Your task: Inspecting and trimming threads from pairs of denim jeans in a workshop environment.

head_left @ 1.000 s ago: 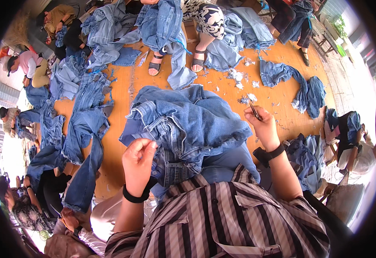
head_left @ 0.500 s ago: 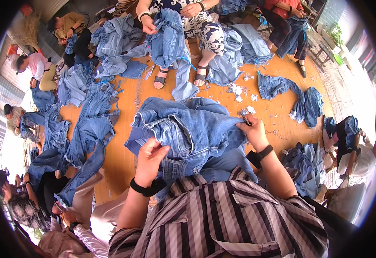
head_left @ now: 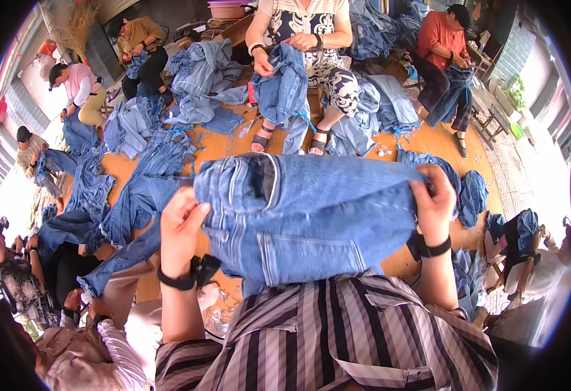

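A pair of blue jeans [head_left: 311, 221] is stretched out between my two hands, with a pocket and pale seams facing me. My left hand [head_left: 182, 225] pinches its left edge near the waistband, thumb on top. At the other end, my right hand [head_left: 436, 195] is closed on the cloth; a small dark thing shows between its fingers, too small to name. Dark bands circle both my wrists. Behind the jeans sits a person [head_left: 301, 39] whose hands hold another piece of denim [head_left: 282, 85] on the lap.
Piles of denim [head_left: 142, 159] spread along the left over an orange-brown floor board [head_left: 230, 140]. More jeans [head_left: 473, 195] lie at the right. Several co-workers sit around handling denim, one in a red top [head_left: 438, 39] at the far right. A pink basin [head_left: 228, 9] stands at the back.
Both hands have moved apart, the left one leftward and the right one rightward. The bunched jeans are now pulled out flat and taut. My view has tilted upward.
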Tool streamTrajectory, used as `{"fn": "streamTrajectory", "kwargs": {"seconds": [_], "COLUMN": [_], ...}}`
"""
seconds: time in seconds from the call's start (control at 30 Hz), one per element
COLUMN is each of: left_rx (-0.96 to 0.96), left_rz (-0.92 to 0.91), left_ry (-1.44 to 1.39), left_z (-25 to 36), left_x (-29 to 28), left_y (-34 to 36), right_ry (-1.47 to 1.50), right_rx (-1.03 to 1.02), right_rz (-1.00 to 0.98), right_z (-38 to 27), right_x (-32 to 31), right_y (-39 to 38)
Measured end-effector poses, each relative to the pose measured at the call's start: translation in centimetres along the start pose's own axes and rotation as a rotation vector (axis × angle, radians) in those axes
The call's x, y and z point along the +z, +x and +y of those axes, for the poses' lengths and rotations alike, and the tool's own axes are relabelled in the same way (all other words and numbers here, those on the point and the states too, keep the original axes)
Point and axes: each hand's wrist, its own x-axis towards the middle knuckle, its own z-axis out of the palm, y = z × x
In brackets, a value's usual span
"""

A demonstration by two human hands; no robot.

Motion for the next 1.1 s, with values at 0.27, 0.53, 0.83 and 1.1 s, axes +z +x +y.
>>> {"fn": "streamTrajectory", "kwargs": {"seconds": [0.27, 0.53, 0.83, 1.1], "left_rx": [-0.184, -0.591, -0.612, -0.711], "left_rz": [-0.065, -0.441, -0.441, -0.261], "left_ry": [0.076, -0.434, -0.479, -0.678], "left_z": [-12.1, -9.4, -9.2, -7.8], "left_x": [3.0, 4.7, 5.4, 7.7], "left_y": [-1.4, 0.5, 3.0, 7.2], "right_ry": [-0.079, 0.041, 0.030, 0.111], "right_rx": [0.301, -0.142, 0.064, 0.048], "right_rz": [-0.240, -0.628, -0.709, -0.441], "right_z": [7.0, 0.0, 3.6, 3.9], "right_x": [4.7, 12.0, 14.9, 16.7], "right_y": [-4.4, -2.3, 1.0, 4.2]}}
